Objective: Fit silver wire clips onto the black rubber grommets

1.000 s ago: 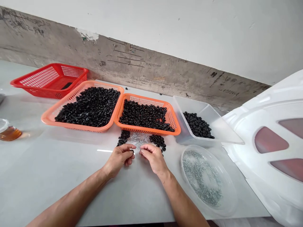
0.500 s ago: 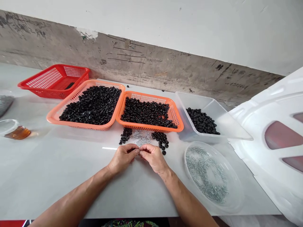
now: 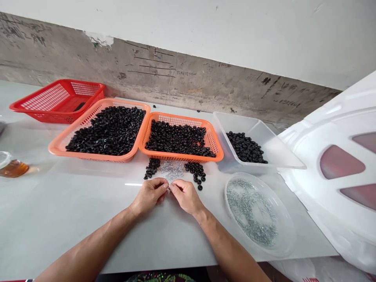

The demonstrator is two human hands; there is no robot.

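Note:
My left hand [image 3: 149, 196] and my right hand [image 3: 185, 197] meet at the fingertips above the white table [image 3: 88, 196]. A tiny silvery metal piece [image 3: 169, 190] shows between them, and the left fingers seem to pinch a small black rubber ring, mostly hidden. Just ahead lie a heap of silver pieces [image 3: 172, 169] and small piles of black rings [image 3: 152, 168] [image 3: 195, 173]. Behind these, two orange plastic baskets [image 3: 88, 154] [image 3: 188, 158] hold many black rings.
A clear plastic tub [image 3: 282, 156] holds black rings, and a round clear dish [image 3: 289, 235] holds silver pieces. A red basket [image 3: 38, 109] and an amber-filled jar [image 3: 13, 169] stand left. A large white moulded plastic piece [image 3: 323, 129] rises right, and a concrete wall [image 3: 176, 82] backs the table.
My hands have come closer, with their fingertips now meeting. The view has shifted slightly, and the objects on the table stay in place.

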